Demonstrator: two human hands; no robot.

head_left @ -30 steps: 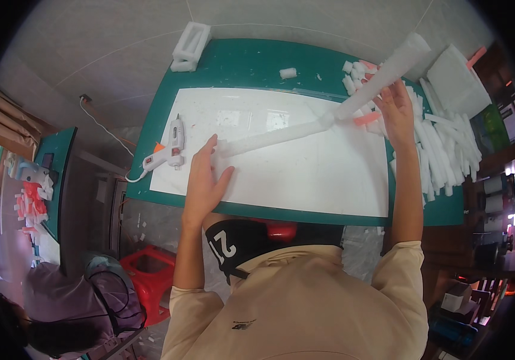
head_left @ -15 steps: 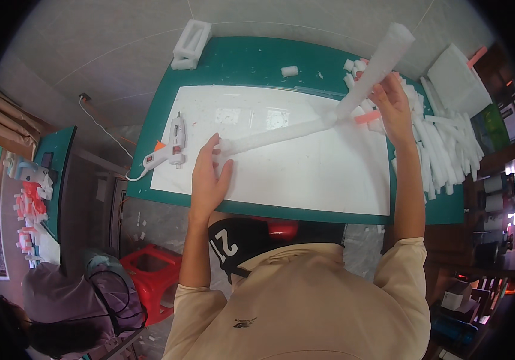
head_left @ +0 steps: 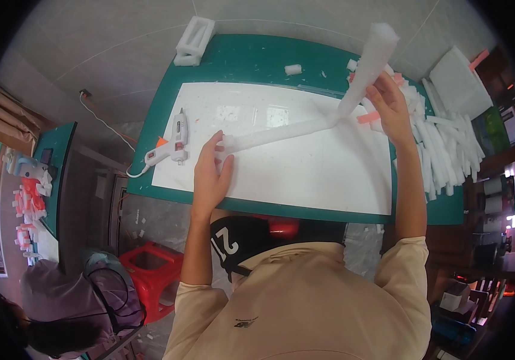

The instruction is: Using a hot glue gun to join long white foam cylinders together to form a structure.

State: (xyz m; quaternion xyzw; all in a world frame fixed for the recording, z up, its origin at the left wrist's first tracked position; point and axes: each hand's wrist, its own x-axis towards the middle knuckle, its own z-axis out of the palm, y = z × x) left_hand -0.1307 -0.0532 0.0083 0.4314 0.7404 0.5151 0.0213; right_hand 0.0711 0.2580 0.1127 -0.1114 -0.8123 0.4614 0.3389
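A long white foam strip (head_left: 275, 132) lies slantwise over the white board, its right end meeting a second foam strip (head_left: 366, 69) that rises toward the far right. My right hand (head_left: 390, 105) pinches the raised strip from its right side, partly hiding its fingertips. My left hand (head_left: 211, 177) rests by the lying strip's left end, thumb and fingers apart around the tip, touching it loosely at most. Left of that hand, a white glue gun (head_left: 179, 138) lies on the board with its nozzle pointing away.
The white board (head_left: 305, 186) covers much of the green table (head_left: 251, 54). Foam strips (head_left: 443, 150) are heaped at the right, with pink pieces among them. A foam frame (head_left: 194, 42) and a small foam piece (head_left: 293, 69) sit at the back. A red stool (head_left: 152, 264) stands at the lower left.
The raised strip has swung a little left at its upper end, my right hand moving slightly with it. My left hand stays almost in place by the lying strip's end.
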